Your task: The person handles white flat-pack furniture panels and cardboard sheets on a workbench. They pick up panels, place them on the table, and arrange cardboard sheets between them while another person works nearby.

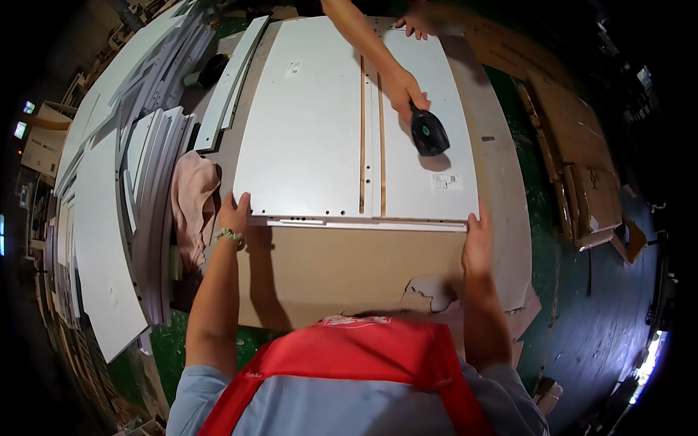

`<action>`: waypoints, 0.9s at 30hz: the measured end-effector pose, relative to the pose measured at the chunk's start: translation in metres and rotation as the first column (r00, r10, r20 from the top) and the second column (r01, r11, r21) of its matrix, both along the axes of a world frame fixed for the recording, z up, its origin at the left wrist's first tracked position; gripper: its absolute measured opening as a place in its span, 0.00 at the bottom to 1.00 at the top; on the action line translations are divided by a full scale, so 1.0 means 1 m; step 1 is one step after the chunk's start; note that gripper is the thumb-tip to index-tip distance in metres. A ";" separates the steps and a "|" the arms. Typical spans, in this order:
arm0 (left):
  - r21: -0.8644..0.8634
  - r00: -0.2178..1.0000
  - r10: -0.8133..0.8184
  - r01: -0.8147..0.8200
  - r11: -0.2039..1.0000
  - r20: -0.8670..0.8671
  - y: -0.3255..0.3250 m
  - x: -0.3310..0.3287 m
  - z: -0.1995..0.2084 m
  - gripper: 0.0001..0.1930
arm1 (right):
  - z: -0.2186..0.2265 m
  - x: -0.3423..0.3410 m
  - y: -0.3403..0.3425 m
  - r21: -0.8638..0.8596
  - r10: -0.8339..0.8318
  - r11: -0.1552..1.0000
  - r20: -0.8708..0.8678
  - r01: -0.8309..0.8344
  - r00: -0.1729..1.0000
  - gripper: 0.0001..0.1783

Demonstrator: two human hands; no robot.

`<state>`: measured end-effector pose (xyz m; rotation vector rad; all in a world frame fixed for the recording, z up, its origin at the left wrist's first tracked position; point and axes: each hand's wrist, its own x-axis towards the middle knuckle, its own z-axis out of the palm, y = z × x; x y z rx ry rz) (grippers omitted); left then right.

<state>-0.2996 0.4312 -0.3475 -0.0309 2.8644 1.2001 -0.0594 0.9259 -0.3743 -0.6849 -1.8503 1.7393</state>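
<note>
A stack of white furniture panels (305, 131) lies flat before me, with drilled holes along its near edge and two long grooves. My left hand (234, 213) is closed on the near left corner of the stack, a patterned band around its wrist. At the near right corner my right hand (477, 240) grips the side, its fingers partly hidden. From the far side another person's hand (407, 94) holds a black handheld scanner (429, 133) over the right part, just above a white printed label (446, 182). That person's other hand (413, 27) is near the far edge.
Brown cardboard (334, 269), torn near the front, covers the table under the panels. A pink cloth (195, 203) lies left of my left hand. Many white boards (102, 211) are stacked farther left. Flat cardboard boxes (582, 182) stand on the right.
</note>
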 end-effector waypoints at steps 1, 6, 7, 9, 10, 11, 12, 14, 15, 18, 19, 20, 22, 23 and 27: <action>-0.025 0.995 -0.021 0.018 1.000 -0.097 -0.002 -0.003 -0.007 0.30 | 0.003 -0.004 -0.003 -0.064 -0.057 0.996 0.074 0.062 0.996 0.25; 0.134 0.993 -0.019 0.004 0.991 0.115 -0.025 -0.038 -0.030 0.23 | 0.018 -0.007 -0.009 -0.218 -0.044 0.974 0.058 0.056 0.997 0.25; 0.195 0.990 -0.061 0.035 0.980 0.125 -0.028 -0.042 -0.033 0.24 | 0.018 -0.005 -0.009 -0.141 -0.047 0.988 0.092 0.060 0.995 0.25; 0.246 0.978 -0.084 0.036 0.969 0.190 -0.033 -0.048 -0.034 0.26 | 0.016 -0.002 -0.009 -0.035 -0.035 0.999 0.148 0.041 0.988 0.26; 0.225 0.976 -0.103 0.059 0.973 0.190 -0.034 -0.047 -0.034 0.25 | 0.015 -0.002 -0.008 -0.073 -0.029 0.997 0.139 0.039 0.990 0.26; 0.204 0.975 -0.116 0.077 0.976 0.188 -0.034 -0.046 -0.034 0.24 | 0.013 -0.001 -0.007 -0.110 -0.017 0.993 0.127 0.032 0.992 0.26; 0.183 0.975 -0.127 0.093 0.979 0.184 -0.034 -0.043 -0.034 0.23 | 0.012 -0.002 -0.006 -0.138 0.019 0.990 0.049 -0.012 0.999 0.26; 0.357 0.963 -0.116 0.023 0.934 0.243 -0.035 -0.039 -0.035 0.23 | 0.012 -0.004 -0.004 -0.142 -0.009 0.990 0.078 0.020 0.997 0.25; 0.400 0.950 -0.122 -0.004 0.916 0.288 -0.037 -0.039 -0.036 0.24 | 0.013 -0.006 -0.003 -0.155 0.012 0.988 0.071 -0.001 0.997 0.25; 0.588 0.914 -0.178 -0.078 0.805 0.365 -0.044 -0.039 -0.047 0.29 | 0.018 -0.003 -0.009 -0.210 0.013 0.978 0.079 0.004 0.997 0.26; 0.601 0.932 -0.102 -0.138 0.787 0.348 -0.045 -0.033 -0.054 0.27 | 0.018 0.001 -0.014 -0.120 -0.004 0.993 0.148 0.022 0.989 0.28; 0.670 0.928 -0.115 -0.166 0.724 0.354 -0.048 -0.027 -0.058 0.26 | 0.018 0.010 -0.020 -0.027 -0.028 0.999 0.146 0.032 0.989 0.30; 0.709 0.969 0.002 -0.183 0.681 0.249 -0.053 -0.004 -0.066 0.25 | 0.013 0.031 -0.038 0.203 -0.169 0.973 0.324 0.107 0.931 0.30; 0.664 0.976 0.141 -0.218 0.715 0.168 -0.050 0.015 -0.071 0.24 | 0.008 0.046 -0.047 0.322 -0.245 0.938 0.365 0.125 0.898 0.31; -0.164 0.965 0.054 -0.099 0.982 -0.255 -0.066 0.112 -0.061 0.24 | -0.010 0.110 -0.074 0.668 -0.273 0.722 0.517 -0.183 0.811 0.32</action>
